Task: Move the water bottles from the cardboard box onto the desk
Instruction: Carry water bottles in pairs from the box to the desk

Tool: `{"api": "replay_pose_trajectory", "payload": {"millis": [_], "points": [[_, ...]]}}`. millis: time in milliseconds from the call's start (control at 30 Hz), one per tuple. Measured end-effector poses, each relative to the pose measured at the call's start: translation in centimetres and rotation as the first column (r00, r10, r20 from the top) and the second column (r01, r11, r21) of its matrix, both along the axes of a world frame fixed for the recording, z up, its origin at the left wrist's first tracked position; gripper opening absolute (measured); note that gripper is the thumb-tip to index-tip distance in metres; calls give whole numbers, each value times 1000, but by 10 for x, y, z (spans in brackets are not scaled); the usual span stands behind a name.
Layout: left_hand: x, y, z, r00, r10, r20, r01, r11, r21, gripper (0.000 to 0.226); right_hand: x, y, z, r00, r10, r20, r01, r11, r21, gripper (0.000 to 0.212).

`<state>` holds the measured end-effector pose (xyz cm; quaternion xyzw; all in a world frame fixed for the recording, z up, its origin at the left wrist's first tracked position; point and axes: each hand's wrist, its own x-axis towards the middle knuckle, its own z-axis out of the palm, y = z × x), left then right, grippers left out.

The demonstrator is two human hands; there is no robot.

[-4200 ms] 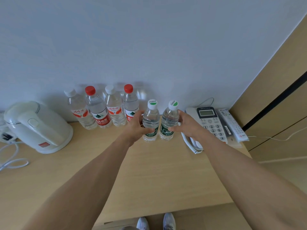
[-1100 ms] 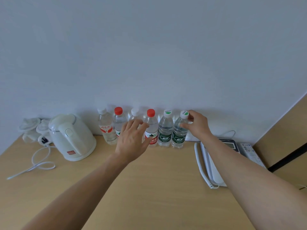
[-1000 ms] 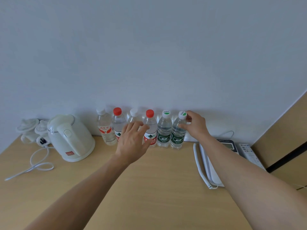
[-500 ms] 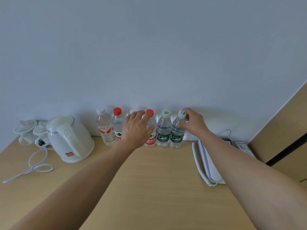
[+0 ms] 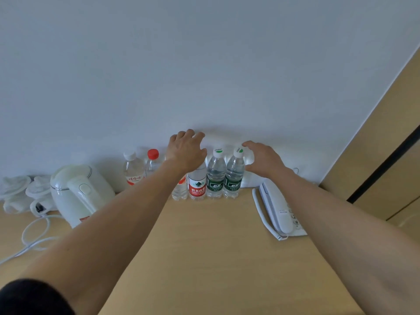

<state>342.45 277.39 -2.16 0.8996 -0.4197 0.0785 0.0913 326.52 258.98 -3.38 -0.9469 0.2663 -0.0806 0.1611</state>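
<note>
Desk (image 5: 204, 246): six water bottles (image 5: 216, 173) upright

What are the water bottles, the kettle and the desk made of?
The water bottles look like thin clear plastic: you see through them, and the caps are coloured plastic. The kettle seems smooth white plastic with a slight shine and a thin metal-looking ring. The desk looks like pale wood or wood-look laminate, matte.

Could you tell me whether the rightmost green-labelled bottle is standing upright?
Upright: the clear green-labelled plastic bottle stands on its base on the wooden desk, cap uppermost.
</note>
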Motion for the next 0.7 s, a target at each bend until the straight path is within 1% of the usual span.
{"api": "replay_pose_trajectory", "payload": {"millis": [133,233,433,567,700], "points": [[-6,-10,1,1000,-27,-3,27,999,30,53,-15,4,0,996,-26,-83,20,997,-81,67],[-17,-15,0,999,-49,-14,50,998,42,52,-25,5,-2,990,-57,-130,43,993,-106,65],[-49,-26,-4,993,-109,-37,111,992,60,52,-59,5,-10,978,-127,-163,114,990,-88,59],[-91,-45,-8,979,-199,-35,201,976,87,51,-104,9,-15,968,-183,-170,179,983,-37,60],[-144,-62,-15,962,-271,-32,273,951,144,52,-163,16,-17,946,-273,-175,270,962,-41,59]]}}
